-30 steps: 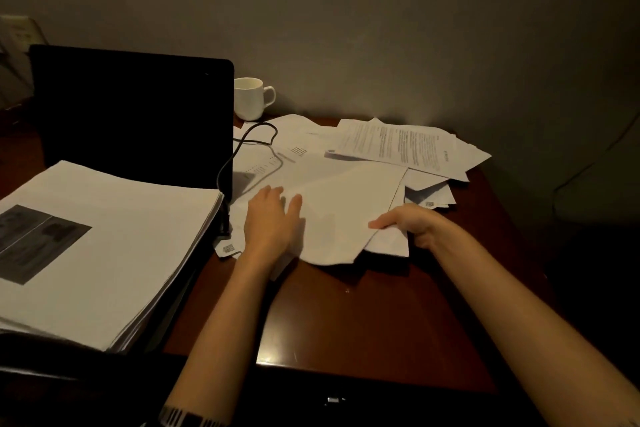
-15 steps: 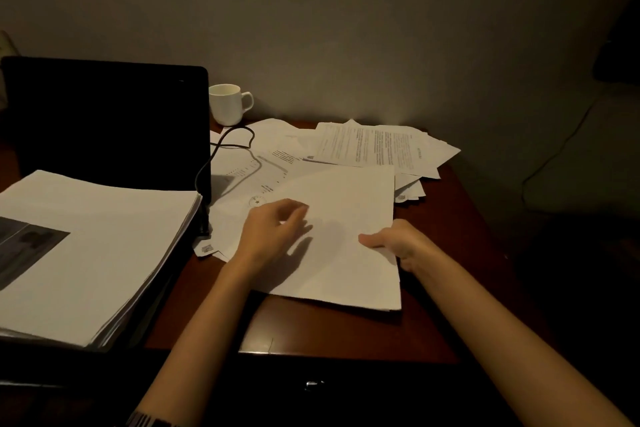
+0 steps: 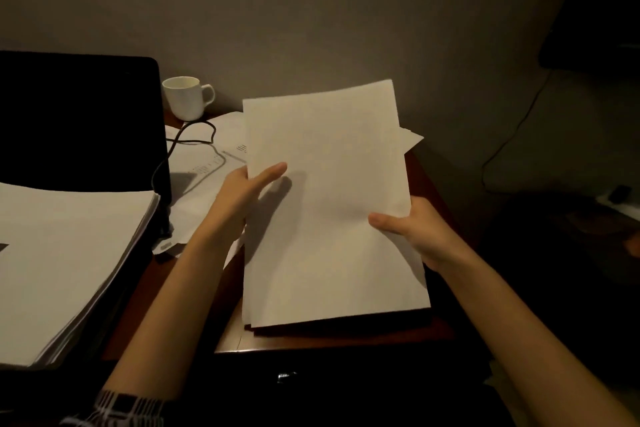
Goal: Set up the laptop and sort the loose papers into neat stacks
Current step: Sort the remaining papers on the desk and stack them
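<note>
papers being gathered is the step in hand: a sheaf of white sheets point(image 3: 329, 204) is held up off the desk point(image 3: 346, 340), tilted toward the camera, its lower edge seemingly just above the wood at 6 o'clock. left hand point(image 3: 242, 198) grips the sheaf's left edge at 9 o'clock, thumb laid across the front and fingers hidden behind; right hand point(image 3: 412, 229) holds the right edge at 4 o'clock, thumb on the front, fingers curled behind. 1 corner of a stray sheet pokes out at 2 o'clock, so the bundle is not yet square. more loose papers point(image 3: 204, 166) lie flat at 10 o'clock under a black cable point(image 3: 188, 139), near a white mug point(image 3: 185, 97). the laptop point(image 3: 79, 121) stands at 9 o'clock with its dark screen up, a thick finished stack point(image 3: 65, 263) resting in front of it. next, i judge, the sheaf wants tapping on its lower edge to align it, then setting down apart from the loose ones.
</note>
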